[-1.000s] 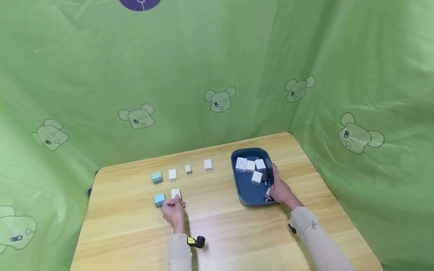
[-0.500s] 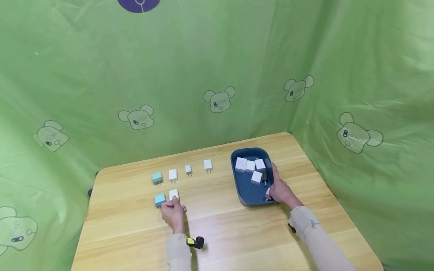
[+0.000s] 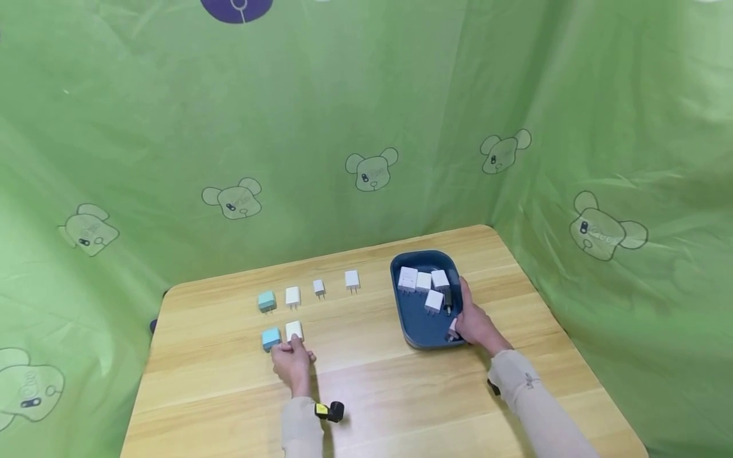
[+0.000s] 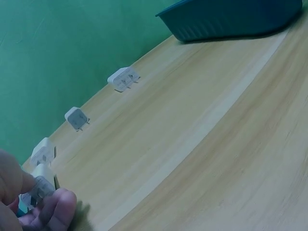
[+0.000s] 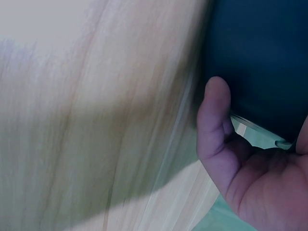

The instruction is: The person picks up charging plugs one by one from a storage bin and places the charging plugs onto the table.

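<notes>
Two hands at work: left hand (image 3: 293, 364) pinches a white charger (image 3: 294, 329), apparently resting on the table (image 3: 372, 407), just right of a blue charger (image 3: 271, 339); right hand (image 3: 478, 326) grips the side of a dark blue tray (image 3: 420, 324). Judgement: best done with a light hold on the casing and a straight move, so the knuckles do not nudge the blue neighbour; the tray needs only steadying. Head view alone shows loose chargers (image 3: 408, 279) inside the tray. Left wrist view adds the held charger's end face between fingertips; right wrist view, a digit along the tray's outer side, hidden from above.
</notes>
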The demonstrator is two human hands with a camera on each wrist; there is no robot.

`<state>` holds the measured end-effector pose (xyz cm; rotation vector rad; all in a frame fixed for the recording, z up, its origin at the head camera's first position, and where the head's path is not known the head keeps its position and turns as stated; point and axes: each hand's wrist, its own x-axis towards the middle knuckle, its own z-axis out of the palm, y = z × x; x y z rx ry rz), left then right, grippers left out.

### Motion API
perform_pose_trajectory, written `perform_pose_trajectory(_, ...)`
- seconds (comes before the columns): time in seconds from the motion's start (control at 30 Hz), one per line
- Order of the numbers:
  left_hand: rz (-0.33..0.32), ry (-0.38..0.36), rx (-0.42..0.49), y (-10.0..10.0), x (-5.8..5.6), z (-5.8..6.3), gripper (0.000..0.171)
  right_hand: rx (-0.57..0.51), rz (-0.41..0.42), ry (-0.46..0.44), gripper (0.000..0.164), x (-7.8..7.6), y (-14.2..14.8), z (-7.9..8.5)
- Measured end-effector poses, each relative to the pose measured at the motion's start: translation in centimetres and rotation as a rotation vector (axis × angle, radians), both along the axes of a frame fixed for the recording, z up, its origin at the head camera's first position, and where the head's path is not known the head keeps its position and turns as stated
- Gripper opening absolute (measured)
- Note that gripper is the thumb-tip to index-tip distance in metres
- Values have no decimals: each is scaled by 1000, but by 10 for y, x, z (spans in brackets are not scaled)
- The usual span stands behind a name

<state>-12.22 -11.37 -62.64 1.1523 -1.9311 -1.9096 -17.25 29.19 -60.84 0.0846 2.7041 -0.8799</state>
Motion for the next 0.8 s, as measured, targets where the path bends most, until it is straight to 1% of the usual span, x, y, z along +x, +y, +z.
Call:
perform_pose_trajectory(0.2, -23, -56, -74, -3, 0, -1, 24, 1, -1, -1, 93, 1, -1, 3)
perform_pose_trajectory(0.3, -25, -87, -125, -4, 1, -1, 25, 1, 0, 3, 93, 2, -2, 4)
perform_pose_trajectory(0.37, -8, -96, -169, -3, 1, 0, 26, 1, 2, 9, 93, 2, -2, 5)
perform_pose_trajectory(0.43, 25, -86, -210, -2, 2, 0, 27, 0, 6, 10, 93, 2, -2, 5)
perform_pose_trajectory(0.5, 68, -60, -251, 1, 3, 3, 27, 0, 6, 9, 93, 2, -2, 5)
perform_pose_trajectory(0.63, 130, 27, -297, 9, 2, 12, 25, -2, 4, 4, 94, 1, -2, 4)
perform_pose_trajectory(0.7, 148, 69, -328, 13, -1, 18, 25, 3, 4, 4, 94, 1, -1, 3)
perform_pose_trajectory(0.8, 153, 145, -367, 20, -5, 27, 25, 10, 5, 5, 93, 0, -1, 2)
